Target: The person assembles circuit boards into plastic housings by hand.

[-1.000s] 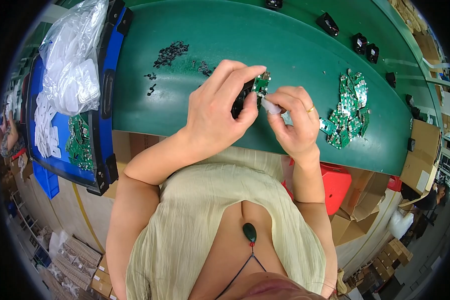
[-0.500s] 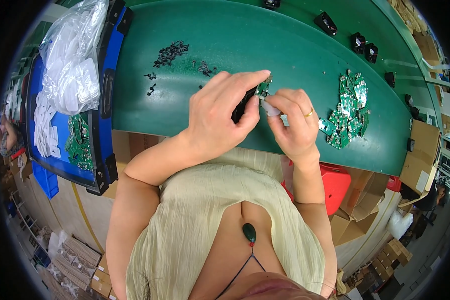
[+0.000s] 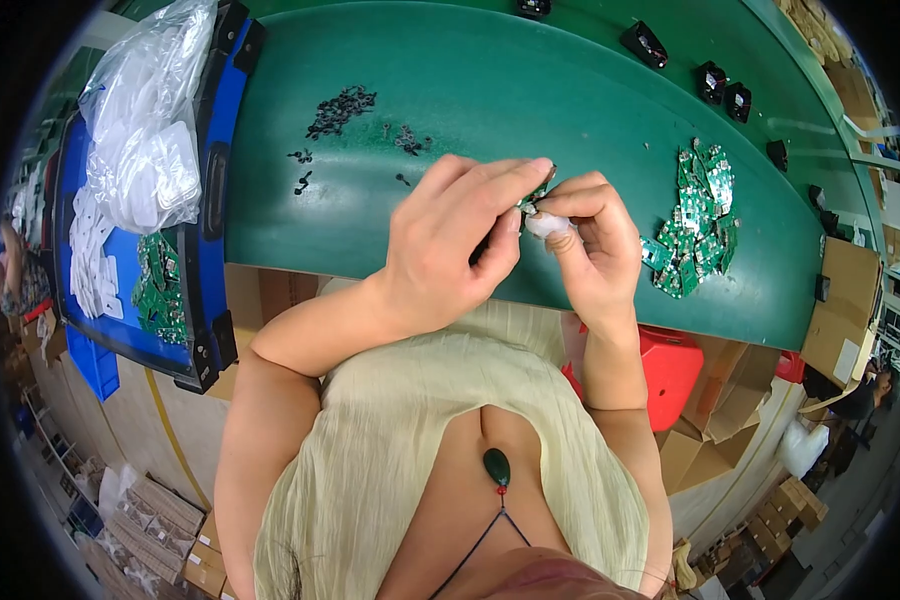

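Note:
Above the bench's near edge, my left hand [image 3: 458, 235] is closed around a small green circuit board [image 3: 528, 203] and a dark part behind it. Most of both is hidden by my fingers; a black casing showed there half a second ago. My right hand [image 3: 602, 245] comes in from the other side, its fingertips pinched at the board's edge. A white covering [image 3: 547, 224] wraps one of its fingertips. Whatever sits between those fingertips is too small and covered to name.
A heap of green circuit boards [image 3: 698, 225] lies right on the green bench [image 3: 300, 225]. Small black parts [image 3: 340, 110] are scattered left. Black casings [image 3: 645, 45] line the far side. A blue crate [image 3: 120, 245] at left holds white pieces, boards and a plastic bag [image 3: 145, 150].
My left hand has tilted, so the board shows less and the casing is nearly hidden. The right fingertips have curled in closer to the board's edge.

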A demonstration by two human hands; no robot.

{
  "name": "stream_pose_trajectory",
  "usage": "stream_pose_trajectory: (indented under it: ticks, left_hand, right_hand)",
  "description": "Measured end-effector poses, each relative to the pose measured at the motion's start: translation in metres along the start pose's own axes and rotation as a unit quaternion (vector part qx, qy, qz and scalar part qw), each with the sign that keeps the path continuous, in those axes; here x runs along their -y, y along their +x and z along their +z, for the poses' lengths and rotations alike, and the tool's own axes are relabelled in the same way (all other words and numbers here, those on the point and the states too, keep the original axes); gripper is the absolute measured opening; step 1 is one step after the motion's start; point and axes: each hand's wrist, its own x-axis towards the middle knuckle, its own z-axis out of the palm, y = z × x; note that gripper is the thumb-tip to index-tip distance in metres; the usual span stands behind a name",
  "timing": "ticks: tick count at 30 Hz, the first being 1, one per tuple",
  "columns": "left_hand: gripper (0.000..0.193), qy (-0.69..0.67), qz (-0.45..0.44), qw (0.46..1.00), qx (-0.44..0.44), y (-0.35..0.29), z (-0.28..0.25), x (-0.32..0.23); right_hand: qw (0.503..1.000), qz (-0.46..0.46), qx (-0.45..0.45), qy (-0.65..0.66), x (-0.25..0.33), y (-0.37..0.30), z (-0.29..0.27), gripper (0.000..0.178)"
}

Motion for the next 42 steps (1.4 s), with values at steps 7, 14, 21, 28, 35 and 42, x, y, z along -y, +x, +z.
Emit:
stream_pose_trajectory:
  ticks: [7,14,21,28,35,42]
  left_hand:
    - [0.041,-0.026,0.068,0.997,0.017,-0.005,0.004,-0.001]
    - [0.040,-0.023,0.052,0.998,0.015,-0.007,0.007,-0.002]
    - [0.033,-0.158,-0.145,0.976,0.025,-0.009,0.009,0.006]
    - [0.041,-0.194,-0.208,0.959,0.007,-0.010,0.008,0.011]
    - [0.053,-0.251,-0.192,0.944,0.091,-0.019,0.004,0.021]
    - [0.066,-0.244,-0.194,0.938,0.152,-0.011,0.002,0.013]
  right_hand:
    - [0.991,0.096,-0.007,0.091,0.009,-0.005,-0.003,0.011]
    - [0.997,-0.001,-0.040,-0.060,0.004,-0.006,0.005,0.012]
    - [0.993,-0.035,-0.074,-0.080,-0.008,0.003,0.010,0.015]
    - [0.993,-0.005,-0.060,-0.098,-0.006,-0.007,0.018,0.048]
    - [0.995,0.063,-0.037,-0.067,-0.011,-0.009,0.017,0.052]
    - [0.992,0.074,-0.104,0.020,-0.016,-0.004,0.020,0.029]
